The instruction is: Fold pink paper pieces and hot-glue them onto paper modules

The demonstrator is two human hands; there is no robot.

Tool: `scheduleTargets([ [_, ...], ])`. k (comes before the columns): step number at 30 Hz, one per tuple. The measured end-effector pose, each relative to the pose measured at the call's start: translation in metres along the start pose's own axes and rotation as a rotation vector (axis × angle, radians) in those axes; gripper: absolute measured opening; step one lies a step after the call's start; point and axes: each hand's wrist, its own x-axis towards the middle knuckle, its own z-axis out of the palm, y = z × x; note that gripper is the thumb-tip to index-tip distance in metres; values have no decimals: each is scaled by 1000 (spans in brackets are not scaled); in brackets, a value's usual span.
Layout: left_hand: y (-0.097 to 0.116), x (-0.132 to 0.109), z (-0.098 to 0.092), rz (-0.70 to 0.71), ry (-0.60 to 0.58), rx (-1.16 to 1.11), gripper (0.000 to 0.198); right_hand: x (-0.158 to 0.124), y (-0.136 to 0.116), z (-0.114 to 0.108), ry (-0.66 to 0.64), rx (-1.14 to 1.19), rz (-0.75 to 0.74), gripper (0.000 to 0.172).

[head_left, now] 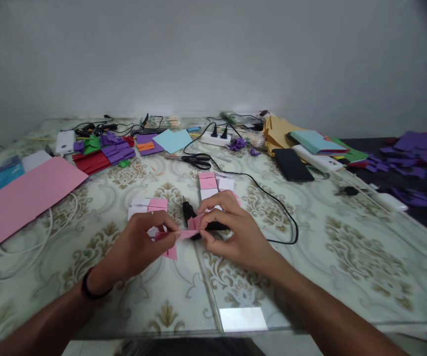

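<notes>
Near the middle of the table, my left hand (143, 241) and my right hand (232, 230) pinch a small folded piece of pink paper (188, 234) between them. Thumb and forefinger of each hand close on it, one at either end. Right behind the paper lies a black hot glue gun (188, 210), its metal tip pointing away from me and its body partly hidden by my right hand. Pink and white paper pieces (157, 203) lie behind and under my left hand. More pink and white pieces (208, 182) lie beyond my right hand.
Black-handled scissors (197, 160) and a white power strip (215, 138) lie further back. A large pink sheet (31, 198) is at left, near folded purple strips (119, 152). A black phone (293, 164) rests at right. The black cord (273, 198) loops across the tabletop.
</notes>
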Motion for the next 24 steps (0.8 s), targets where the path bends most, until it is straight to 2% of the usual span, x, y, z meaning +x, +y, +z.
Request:
scheduleTargets([
  [6,-5,2,6,-1,74,-11,12,-2,1,0,44,14,41,13],
  [10,-11,2,11,211,202,129,14,-4,-1,2,-32,91,118,23],
  [13,-12,2,12,346,270,154,17,-5,-2,4,-52,164,240,26],
  [15,-11,3,11,372,296,157,21,-6,-2,5,-38,295,335,31],
  [19,-8,2,9,416,311,155,26,-9,2,6,-5,721,548,47],
  [22,-9,1,9,473,285,141,29,-8,3,8,-17,927,723,44],
  [24,-10,0,10,502,267,142,30,-6,3,10,-33,976,759,38],
])
